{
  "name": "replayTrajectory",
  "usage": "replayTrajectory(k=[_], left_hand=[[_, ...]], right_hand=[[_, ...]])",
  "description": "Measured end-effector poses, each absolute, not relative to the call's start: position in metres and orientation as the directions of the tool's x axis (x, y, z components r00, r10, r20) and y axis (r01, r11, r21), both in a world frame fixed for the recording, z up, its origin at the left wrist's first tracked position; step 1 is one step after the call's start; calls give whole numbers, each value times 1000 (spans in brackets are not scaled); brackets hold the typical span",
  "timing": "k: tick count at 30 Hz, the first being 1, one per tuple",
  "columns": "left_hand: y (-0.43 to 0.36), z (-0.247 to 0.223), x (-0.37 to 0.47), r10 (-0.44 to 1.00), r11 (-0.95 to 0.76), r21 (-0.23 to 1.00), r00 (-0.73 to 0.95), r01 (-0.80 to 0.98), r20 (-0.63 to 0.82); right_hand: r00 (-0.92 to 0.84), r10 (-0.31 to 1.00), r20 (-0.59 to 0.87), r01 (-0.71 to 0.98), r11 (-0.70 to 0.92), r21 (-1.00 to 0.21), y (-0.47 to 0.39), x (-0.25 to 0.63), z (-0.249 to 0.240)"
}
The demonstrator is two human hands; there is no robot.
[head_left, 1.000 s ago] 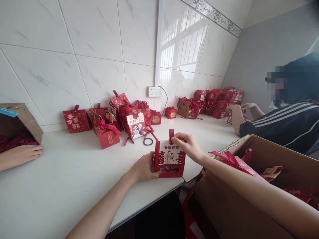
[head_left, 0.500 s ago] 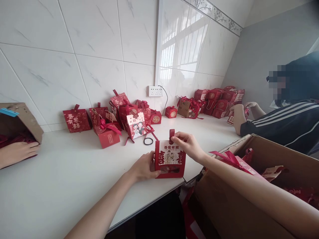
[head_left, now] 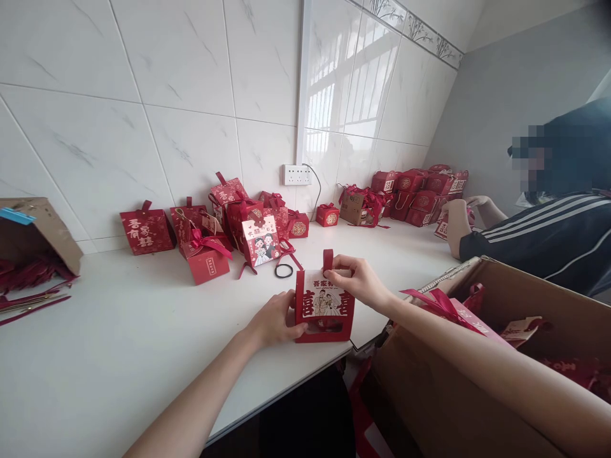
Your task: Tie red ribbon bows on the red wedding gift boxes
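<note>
A red gift box (head_left: 327, 304) with a printed bride and groom and a clear window low on its front stands upright at the table's front edge. My left hand (head_left: 274, 318) grips its left side, thumb across the front. At the top, my right hand (head_left: 352, 278) pinches the base of the red strap (head_left: 328, 259) that sticks up from the box. The right fingers cover part of the printed characters. A black hair tie (head_left: 283, 271) lies on the table just behind the box.
Several red gift boxes (head_left: 207, 261) stand along the wall, with more piled at the back right near a co-worker (head_left: 548, 235). A large open cardboard box (head_left: 429, 381) at right holds red boxes. Another carton (head_left: 57, 232) with red ribbons lies at left.
Another person's hand at the left carton has gone out of view, leaving ribbons showing on the table. My right fingers have shifted slightly at the strap; my left hand keeps its grip.
</note>
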State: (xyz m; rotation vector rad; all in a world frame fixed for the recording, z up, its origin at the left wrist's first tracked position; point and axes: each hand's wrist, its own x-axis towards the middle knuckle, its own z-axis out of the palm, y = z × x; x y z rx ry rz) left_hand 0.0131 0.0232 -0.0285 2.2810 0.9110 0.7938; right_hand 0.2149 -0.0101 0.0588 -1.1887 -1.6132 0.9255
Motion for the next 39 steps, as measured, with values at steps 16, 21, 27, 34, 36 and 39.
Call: replayTrajectory(k=[16,21,27,34,36,39], left_hand=[[12,-15,23,550,-832,465,345,302,761],[-2,-2,32,293,-891,168,253,421,922],[-2,1,30,209,-898,49,325,437,922],[-2,0,33,188,-921,53,320,387,928],[-2,-1,33,190,-921,55,321,386,928],[-1,-2,33,196,-922,63,319,383,927]], right_hand=[[-192,929,317,272,360,-892,-9,215,53],[-281,911,302,150,352,-924,-21,206,53],[-285,901,327,168,383,-908,-24,203,55],[-267,884,385,232,446,-864,-22,205,55],[-266,879,395,241,457,-856,-21,205,54],[-263,878,401,249,463,-850,-20,205,53]])
